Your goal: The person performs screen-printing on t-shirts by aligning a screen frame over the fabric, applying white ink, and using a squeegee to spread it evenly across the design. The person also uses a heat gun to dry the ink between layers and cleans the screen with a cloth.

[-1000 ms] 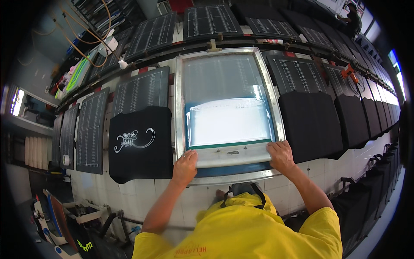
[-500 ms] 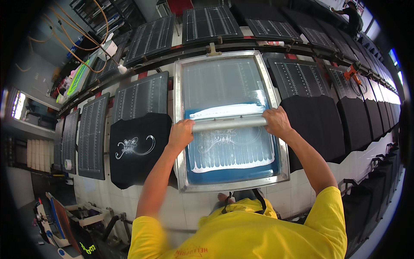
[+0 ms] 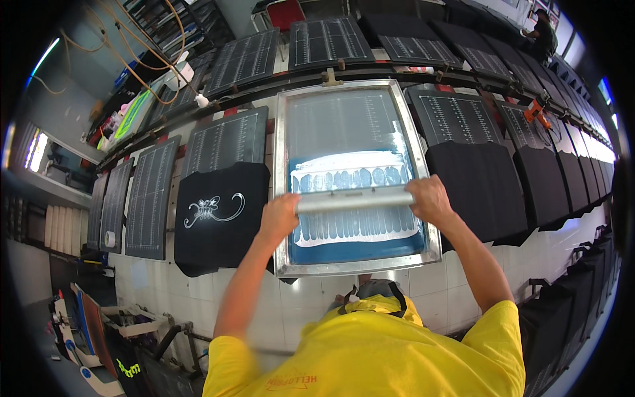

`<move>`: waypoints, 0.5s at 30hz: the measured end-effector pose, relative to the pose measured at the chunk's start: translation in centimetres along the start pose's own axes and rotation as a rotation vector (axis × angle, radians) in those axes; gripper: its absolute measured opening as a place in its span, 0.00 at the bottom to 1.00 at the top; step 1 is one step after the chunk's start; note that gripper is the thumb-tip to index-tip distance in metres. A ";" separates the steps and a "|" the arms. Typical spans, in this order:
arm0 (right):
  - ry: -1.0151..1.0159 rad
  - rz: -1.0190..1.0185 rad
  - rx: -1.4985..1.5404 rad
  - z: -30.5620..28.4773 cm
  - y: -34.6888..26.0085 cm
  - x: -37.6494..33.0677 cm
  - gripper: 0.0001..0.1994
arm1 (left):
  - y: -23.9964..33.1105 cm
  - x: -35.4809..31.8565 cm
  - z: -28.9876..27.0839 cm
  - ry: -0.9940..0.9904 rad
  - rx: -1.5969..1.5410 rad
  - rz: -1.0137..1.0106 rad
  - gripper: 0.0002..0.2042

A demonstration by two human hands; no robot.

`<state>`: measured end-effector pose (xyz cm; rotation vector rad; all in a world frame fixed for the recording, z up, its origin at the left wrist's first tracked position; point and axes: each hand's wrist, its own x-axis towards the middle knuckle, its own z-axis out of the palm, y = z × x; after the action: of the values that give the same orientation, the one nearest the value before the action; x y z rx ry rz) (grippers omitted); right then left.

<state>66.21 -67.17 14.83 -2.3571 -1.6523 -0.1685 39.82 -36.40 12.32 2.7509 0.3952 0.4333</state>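
Note:
A silver squeegee (image 3: 357, 200) lies across the screen printing frame (image 3: 283, 145), which has metal sides and a blue mesh. My left hand (image 3: 280, 215) grips the squeegee's left end, and my right hand (image 3: 430, 198) is closed round its right end. White ink (image 3: 354, 160) forms a thick band on the mesh above the squeegee, with drip-like streaks running down from it. Another white scalloped line runs along the mesh below. Left of the frame, a black T-shirt (image 3: 218, 235) carries a white swirling print. Whatever lies under the frame is hidden.
Black T-shirts (image 3: 473, 192) lie on boards to the right. Grey ruled pallets (image 3: 153, 205) line both rows, with a rail (image 3: 251, 90) between. An orange tool (image 3: 537, 114) sits on the rail at right. Hoses (image 3: 149, 73) hang at upper left; a person (image 3: 544, 36) is far right.
Both hands have pulled the squeegee toward me over the mesh. A streaked white trail now shows above it, and the squeegee covers more of the design. The view has shifted slightly.

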 end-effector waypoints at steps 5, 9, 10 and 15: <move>0.039 -0.006 0.046 0.4 -3.4 -5.9 0.14 | 2.9 -7.1 1.0 -0.002 -0.015 -0.089 0.19; 0.016 -0.006 0.035 0.9 -4.3 -7.8 0.15 | 3.9 -9.4 1.8 0.028 -0.007 -0.075 0.17; 0.017 -0.008 0.030 1.0 -4.4 -8.0 0.15 | 3.9 -9.6 2.0 0.060 -0.010 -0.060 0.19; 0.024 0.000 -0.028 2.2 -3.9 -7.0 0.15 | 2.8 -8.3 2.8 0.066 0.058 0.006 0.14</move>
<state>60.03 -71.71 11.55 -2.3657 -1.6500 -0.2201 33.76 -42.39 8.79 2.8001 0.4217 0.5235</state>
